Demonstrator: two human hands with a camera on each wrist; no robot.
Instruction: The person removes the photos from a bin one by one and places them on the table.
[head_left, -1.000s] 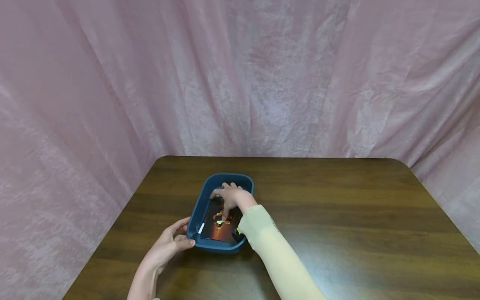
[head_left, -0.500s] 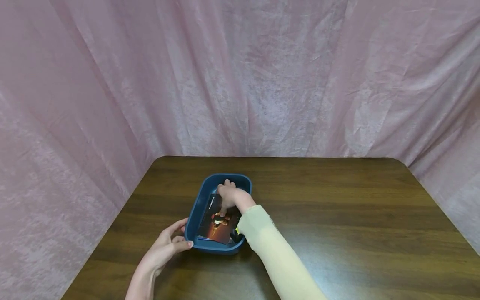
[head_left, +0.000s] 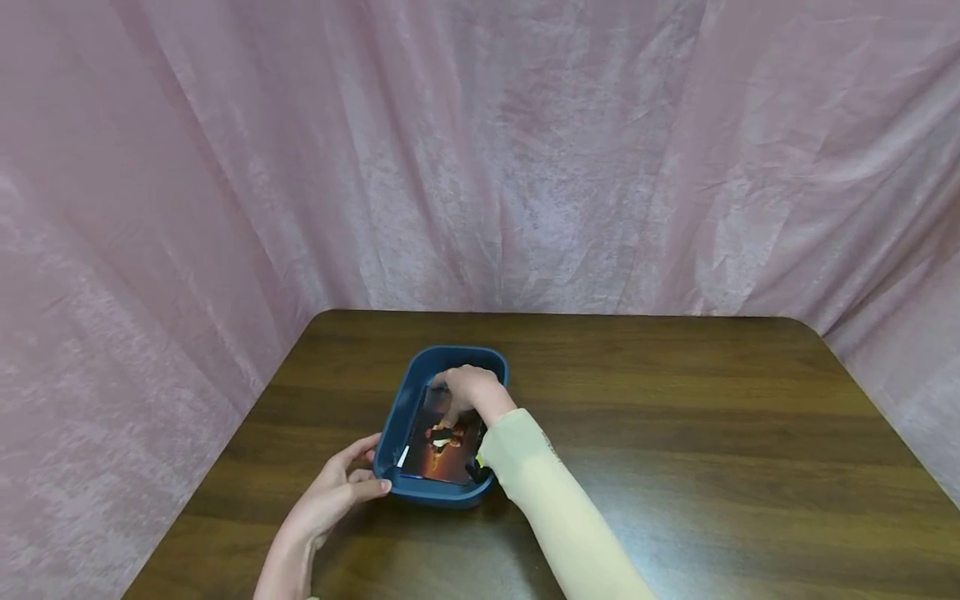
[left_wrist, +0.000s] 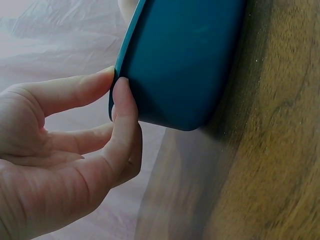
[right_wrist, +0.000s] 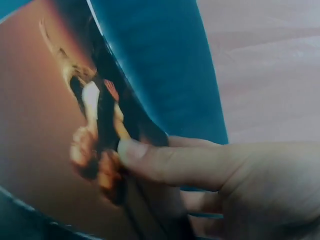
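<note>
My left hand (head_left: 330, 492) holds the near left corner of a blue plastic bin (head_left: 402, 408). In the left wrist view its thumb and fingers pinch the rim of the bin (left_wrist: 185, 60), which rests on the table. My right hand (head_left: 476, 392) reaches inside over a dark, glossy booklet (head_left: 438, 468) with an orange-lit picture of figures. Up close in the right wrist view, the thumb (right_wrist: 135, 152) presses on the picture side of the booklet (right_wrist: 45, 125) near its edge, other fingers lying behind that edge. The sheet bows slightly. The far fingertips are partly hidden in the head view.
A small black item with a yellow patch (head_left: 477, 468) lies at the bin's near right side, beside my sleeve (head_left: 525, 458). The brown wooden table (head_left: 712, 450) extends to the right. Pink curtains (head_left: 525, 167) hang behind and at the sides.
My right hand's fingers, spread toward the far left corner earlier, are drawn in over the booklet's far end. The booklet has shifted and turned slightly inside the bin. My left hand keeps its hold.
</note>
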